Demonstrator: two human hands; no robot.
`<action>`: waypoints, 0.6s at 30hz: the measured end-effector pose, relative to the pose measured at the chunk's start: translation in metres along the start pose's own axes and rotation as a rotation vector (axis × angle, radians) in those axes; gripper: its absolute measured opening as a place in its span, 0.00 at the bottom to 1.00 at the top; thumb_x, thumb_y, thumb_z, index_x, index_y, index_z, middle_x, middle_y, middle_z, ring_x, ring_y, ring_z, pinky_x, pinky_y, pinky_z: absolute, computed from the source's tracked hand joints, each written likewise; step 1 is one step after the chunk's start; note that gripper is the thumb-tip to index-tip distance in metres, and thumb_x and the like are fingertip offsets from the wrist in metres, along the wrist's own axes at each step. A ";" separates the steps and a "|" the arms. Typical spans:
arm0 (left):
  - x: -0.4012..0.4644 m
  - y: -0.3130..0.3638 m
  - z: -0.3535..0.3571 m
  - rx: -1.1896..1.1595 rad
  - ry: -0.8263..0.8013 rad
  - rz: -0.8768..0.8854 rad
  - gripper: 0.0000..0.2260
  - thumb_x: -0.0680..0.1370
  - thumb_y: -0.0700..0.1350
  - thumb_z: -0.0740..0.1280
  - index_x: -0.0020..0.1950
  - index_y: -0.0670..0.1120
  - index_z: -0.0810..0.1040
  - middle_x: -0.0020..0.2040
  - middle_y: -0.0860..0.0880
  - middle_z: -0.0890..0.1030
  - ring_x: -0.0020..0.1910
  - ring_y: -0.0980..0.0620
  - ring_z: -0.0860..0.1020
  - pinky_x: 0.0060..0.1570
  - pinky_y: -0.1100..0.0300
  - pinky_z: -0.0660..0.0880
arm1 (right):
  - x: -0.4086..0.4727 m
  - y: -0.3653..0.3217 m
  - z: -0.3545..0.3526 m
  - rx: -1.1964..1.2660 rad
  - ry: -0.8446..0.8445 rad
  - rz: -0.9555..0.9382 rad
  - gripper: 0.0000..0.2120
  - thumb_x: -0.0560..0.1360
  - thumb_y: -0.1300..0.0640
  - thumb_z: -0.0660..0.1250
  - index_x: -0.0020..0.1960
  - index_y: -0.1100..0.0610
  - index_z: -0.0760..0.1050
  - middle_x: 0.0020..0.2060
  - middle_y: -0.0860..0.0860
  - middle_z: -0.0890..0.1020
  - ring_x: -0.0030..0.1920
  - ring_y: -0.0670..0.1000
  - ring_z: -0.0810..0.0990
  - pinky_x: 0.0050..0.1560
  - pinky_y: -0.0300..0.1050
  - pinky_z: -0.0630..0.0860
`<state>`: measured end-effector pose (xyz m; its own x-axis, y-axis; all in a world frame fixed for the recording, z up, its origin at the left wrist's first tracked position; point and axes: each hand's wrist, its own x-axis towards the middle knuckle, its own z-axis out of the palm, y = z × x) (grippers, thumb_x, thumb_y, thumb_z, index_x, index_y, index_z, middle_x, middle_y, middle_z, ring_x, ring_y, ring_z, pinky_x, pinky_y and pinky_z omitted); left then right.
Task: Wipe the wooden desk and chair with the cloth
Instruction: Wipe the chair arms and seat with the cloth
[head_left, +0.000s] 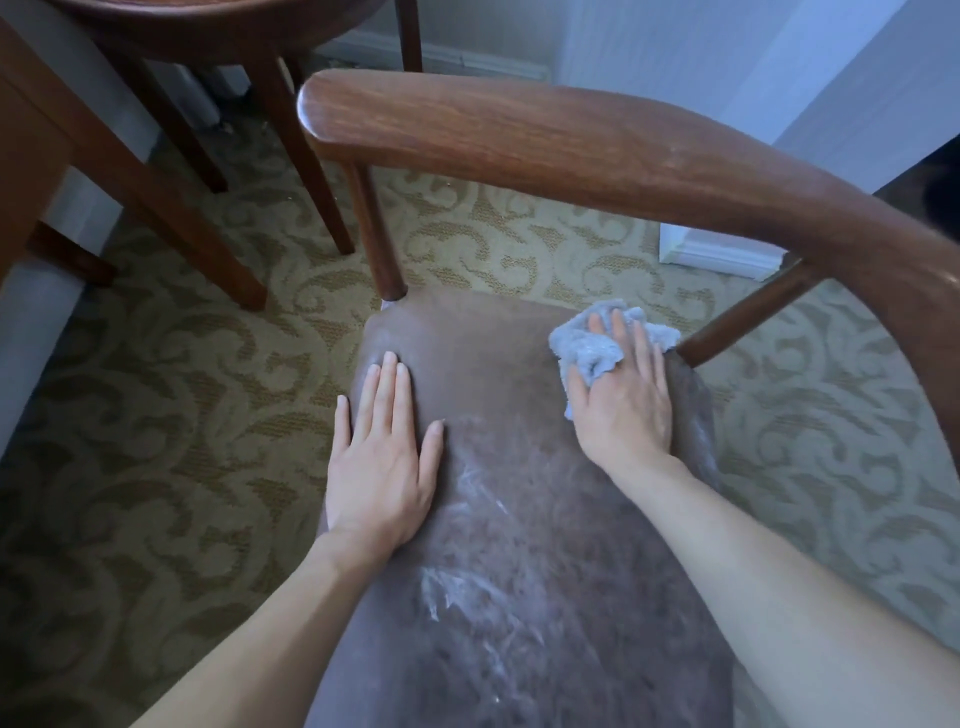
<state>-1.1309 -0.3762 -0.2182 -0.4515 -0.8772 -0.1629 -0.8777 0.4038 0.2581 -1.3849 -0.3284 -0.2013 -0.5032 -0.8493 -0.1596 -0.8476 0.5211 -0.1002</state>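
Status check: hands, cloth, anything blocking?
Left hand flat on chair seat. Right hand pressing cloth at seat's far right corner. Nothing blocking.

We see soft, cool daylight, dim overall and without hard shadows. It falls brightest on the white wall (779, 62) at the upper right and on the curved armrest (571, 140), which shows a faint sheen. The patterned carpet (156, 415) darkens toward the lower left corner. Pale streaks on the chair seat (519, 519) catch the light. Wide-angle distortion bows the armrest and stretches our forearms at the bottom edge. Focus is slightly soft throughout, with fine detail smeared in the carpet.
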 end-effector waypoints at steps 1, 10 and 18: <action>0.000 0.000 0.000 0.000 0.000 0.003 0.32 0.86 0.60 0.41 0.85 0.45 0.44 0.85 0.50 0.43 0.84 0.53 0.40 0.82 0.43 0.49 | -0.004 0.011 0.000 0.018 0.016 0.047 0.33 0.82 0.41 0.45 0.84 0.53 0.48 0.83 0.53 0.52 0.83 0.54 0.46 0.82 0.54 0.45; 0.001 -0.001 -0.004 -0.013 -0.045 0.007 0.33 0.84 0.62 0.38 0.85 0.45 0.41 0.85 0.50 0.40 0.83 0.53 0.38 0.82 0.44 0.44 | -0.033 0.042 0.001 0.057 0.062 0.113 0.33 0.82 0.41 0.44 0.83 0.55 0.53 0.83 0.53 0.53 0.83 0.51 0.48 0.82 0.53 0.49; 0.003 -0.002 -0.008 -0.060 -0.092 -0.004 0.33 0.84 0.63 0.38 0.84 0.46 0.37 0.84 0.51 0.36 0.82 0.54 0.34 0.82 0.45 0.40 | -0.054 0.026 0.007 0.140 0.088 0.291 0.31 0.84 0.49 0.54 0.82 0.63 0.54 0.82 0.58 0.54 0.83 0.56 0.49 0.81 0.54 0.48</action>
<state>-1.1288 -0.3816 -0.2120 -0.4638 -0.8499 -0.2501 -0.8694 0.3821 0.3134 -1.3785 -0.2681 -0.2021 -0.7387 -0.6638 -0.1169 -0.6378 0.7445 -0.1974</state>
